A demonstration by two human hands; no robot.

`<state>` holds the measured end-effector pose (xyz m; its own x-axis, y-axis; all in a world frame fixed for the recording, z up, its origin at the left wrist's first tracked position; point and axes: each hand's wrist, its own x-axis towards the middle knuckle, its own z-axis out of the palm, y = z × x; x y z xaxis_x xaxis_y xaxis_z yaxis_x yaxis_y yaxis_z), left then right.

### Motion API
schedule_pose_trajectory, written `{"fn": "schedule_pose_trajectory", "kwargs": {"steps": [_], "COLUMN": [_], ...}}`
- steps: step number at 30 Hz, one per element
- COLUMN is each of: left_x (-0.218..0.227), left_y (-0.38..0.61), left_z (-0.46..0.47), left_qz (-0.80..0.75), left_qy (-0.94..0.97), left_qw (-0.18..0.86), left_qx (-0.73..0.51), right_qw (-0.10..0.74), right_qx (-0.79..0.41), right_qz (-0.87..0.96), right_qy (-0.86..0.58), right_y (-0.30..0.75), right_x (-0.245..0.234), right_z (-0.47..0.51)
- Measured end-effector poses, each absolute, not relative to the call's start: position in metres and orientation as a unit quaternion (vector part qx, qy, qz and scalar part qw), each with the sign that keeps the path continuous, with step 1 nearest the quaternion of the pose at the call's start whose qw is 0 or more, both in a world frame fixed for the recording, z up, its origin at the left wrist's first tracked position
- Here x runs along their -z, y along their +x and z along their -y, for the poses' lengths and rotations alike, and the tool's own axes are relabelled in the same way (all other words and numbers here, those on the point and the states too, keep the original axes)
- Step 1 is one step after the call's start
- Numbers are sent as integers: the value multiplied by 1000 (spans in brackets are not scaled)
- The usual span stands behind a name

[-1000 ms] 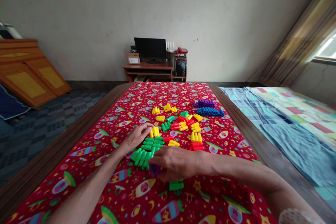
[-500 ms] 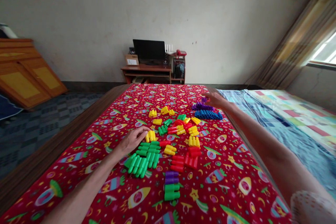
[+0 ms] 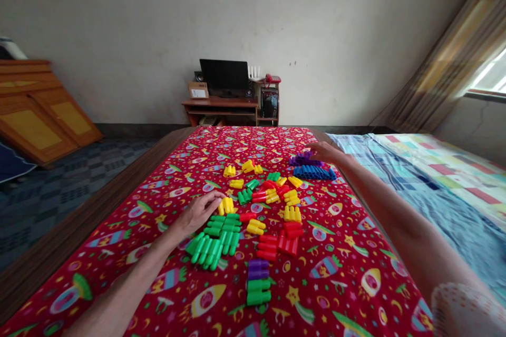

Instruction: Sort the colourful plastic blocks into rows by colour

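Observation:
My left hand (image 3: 201, 210) rests on the cloth, its fingers closed at the left side of a yellow plastic building block (image 3: 226, 206). Just below it lie several green building blocks (image 3: 213, 245) grouped together. Farther off on the right, my right hand (image 3: 324, 151) has its fingertips down on a purple building block in the purple row (image 3: 300, 159); the fingers partly hide that block. A row of blue building blocks (image 3: 313, 172) lies directly in front of the purple ones.
Yellow blocks (image 3: 292, 214), red blocks (image 3: 288, 245) and a purple block (image 3: 258, 268) beside a green one (image 3: 259, 291) lie scattered on the red patterned tablecloth (image 3: 205, 316). Behind the table stands a desk with a monitor (image 3: 224, 78). A bed (image 3: 446, 195) borders the right side.
My right hand has lowered slightly, bringing the raised purple block down onto the purple row. My left hand stays at the yellow block.

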<state>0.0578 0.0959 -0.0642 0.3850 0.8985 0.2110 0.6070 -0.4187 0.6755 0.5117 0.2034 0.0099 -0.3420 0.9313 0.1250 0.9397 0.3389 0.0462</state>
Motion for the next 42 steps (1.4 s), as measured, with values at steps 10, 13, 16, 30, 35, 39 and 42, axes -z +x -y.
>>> {"fn": "schedule_pose_trajectory", "kwargs": {"steps": [10, 13, 16, 30, 35, 39, 42], "left_x": [62, 62, 63, 62, 59, 61, 65], "left_y": [59, 59, 59, 58, 60, 60, 59], "left_z": [-94, -94, -95, -93, -92, -91, -92], "left_qz": [-476, -472, -472, -479, -474, -475, -474], "left_qy": [792, 792, 792, 782, 781, 785, 779], "left_qw": [255, 254, 256, 278, 285, 275, 286], "left_qx": [-286, -292, -292, -287, -290, -289, -294], "right_qw": [11, -5, -7, 106, 140, 90, 60], "right_qx": [46, 54, 62, 61, 34, -17, -9], "right_qz": [817, 821, 821, 805, 849, 885, 867], "right_qy": [-575, -569, -567, -581, -508, -456, -495], "right_y": [507, 503, 501, 498, 449, 387, 349], "right_x": [-9, -9, -9, -20, -28, -6, 20], "right_z": [-197, -197, -198, -184, -151, -127, -113]}}
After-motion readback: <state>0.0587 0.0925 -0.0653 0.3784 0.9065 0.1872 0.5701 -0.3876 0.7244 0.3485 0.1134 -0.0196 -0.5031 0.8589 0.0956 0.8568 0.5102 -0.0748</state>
